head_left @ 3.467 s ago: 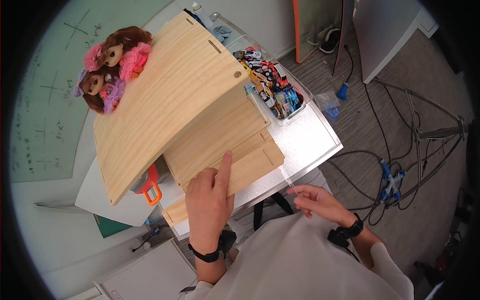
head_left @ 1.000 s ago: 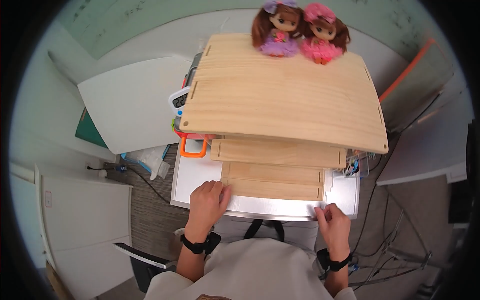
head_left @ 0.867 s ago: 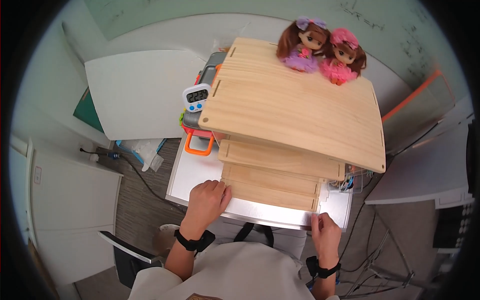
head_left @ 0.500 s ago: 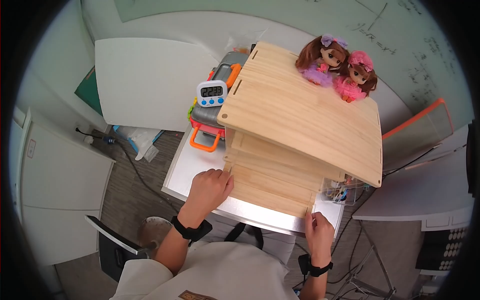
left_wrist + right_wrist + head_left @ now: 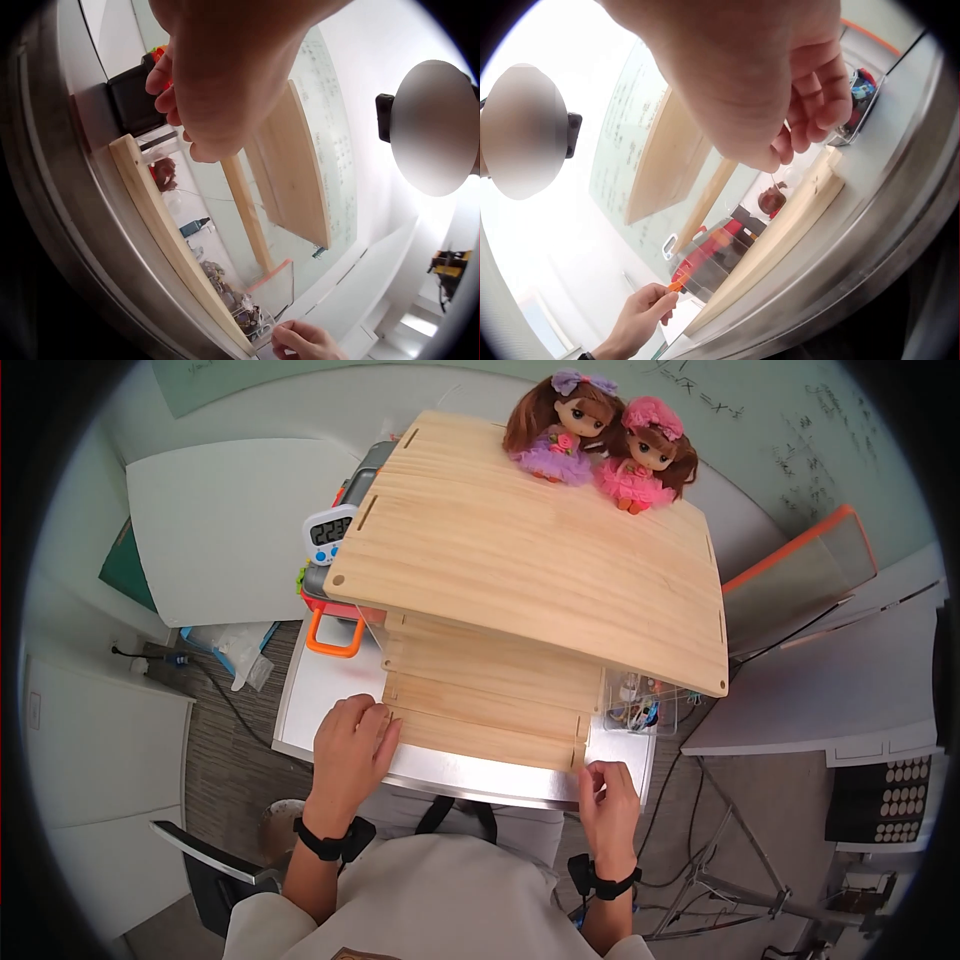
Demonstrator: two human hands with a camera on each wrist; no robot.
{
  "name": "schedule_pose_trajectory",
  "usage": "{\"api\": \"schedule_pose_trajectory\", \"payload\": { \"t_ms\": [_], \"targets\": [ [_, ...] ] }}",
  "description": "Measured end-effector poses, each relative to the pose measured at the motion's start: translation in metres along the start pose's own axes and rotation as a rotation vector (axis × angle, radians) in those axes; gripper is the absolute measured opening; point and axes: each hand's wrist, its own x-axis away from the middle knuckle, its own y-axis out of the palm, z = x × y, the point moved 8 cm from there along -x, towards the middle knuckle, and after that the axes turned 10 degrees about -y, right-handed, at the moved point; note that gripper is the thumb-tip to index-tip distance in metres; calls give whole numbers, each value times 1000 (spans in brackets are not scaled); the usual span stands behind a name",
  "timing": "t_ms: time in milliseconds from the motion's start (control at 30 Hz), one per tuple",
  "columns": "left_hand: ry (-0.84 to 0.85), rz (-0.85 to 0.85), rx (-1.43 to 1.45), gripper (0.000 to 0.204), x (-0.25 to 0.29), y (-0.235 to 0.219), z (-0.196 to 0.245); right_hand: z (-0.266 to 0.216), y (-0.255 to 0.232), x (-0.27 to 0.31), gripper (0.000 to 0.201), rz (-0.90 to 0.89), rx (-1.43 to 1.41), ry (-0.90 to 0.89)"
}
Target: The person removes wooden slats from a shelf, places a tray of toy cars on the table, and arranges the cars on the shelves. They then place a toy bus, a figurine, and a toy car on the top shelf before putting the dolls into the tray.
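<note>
A stepped wooden rack stands on the table, with two low front boards (image 5: pixel 470 733) below a broad curved top board (image 5: pixel 540 550). Clear side panels flank the steps; the left panel (image 5: pixel 372 622) shows faintly under the top board. At the left end of the front board, my left hand (image 5: pixel 348 752) pinches close to the clear panel's front end. My right hand (image 5: pixel 610 810) has thumb and index together at the opposite end, by the right clear panel. In the right wrist view its other fingers (image 5: pixel 831 101) curl loosely. Both palms hide part of the contact.
Two dolls (image 5: pixel 565 445) sit at the back of the top board. Left of the rack are a white timer (image 5: pixel 328 532) and a red-grey case with an orange handle (image 5: pixel 333 650). A clear bin of toy cars (image 5: pixel 640 705) is at right. The metal table edge (image 5: pixel 470 795) runs in front.
My left hand, which earlier pointed onto the lower boards, has gone to their left end. My right hand stays at the right end. Lately the head view has swung while both hands keep their places.
</note>
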Motion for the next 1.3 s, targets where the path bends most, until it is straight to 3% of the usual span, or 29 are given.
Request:
{"api": "schedule_pose_trajectory", "payload": {
  "t_ms": [100, 167, 233, 300, 433, 600, 1300],
  "targets": [
    [-14, -60, -14, 32, 12, 2, 4, -4, 4, 9, 16, -12, -84, -11],
    [65, -68, -72, 45, 17, 6, 12, -12, 8, 11, 28, -7, -13, -137],
    [64, -94, -69, 47, 18, 11, 12, -7, 14, 13, 38, -70, -58, -37],
    [67, -116, -70, 49, 16, 14, 14, -21, 13, 4, 40, -46, 63, -186],
    [35, -133, -90, 51, 5, 16, 13, -23, 14, -10, 43, -58, 38, -129],
    [39, -179, -123, 48, -4, 23, 13, -29, 17, -21, 42, -49, 136, -251],
    [144, -182, -239, 52, -52, 50, 33, -13, 37, -48, 62, -2, 200, -49]
  ]
}}
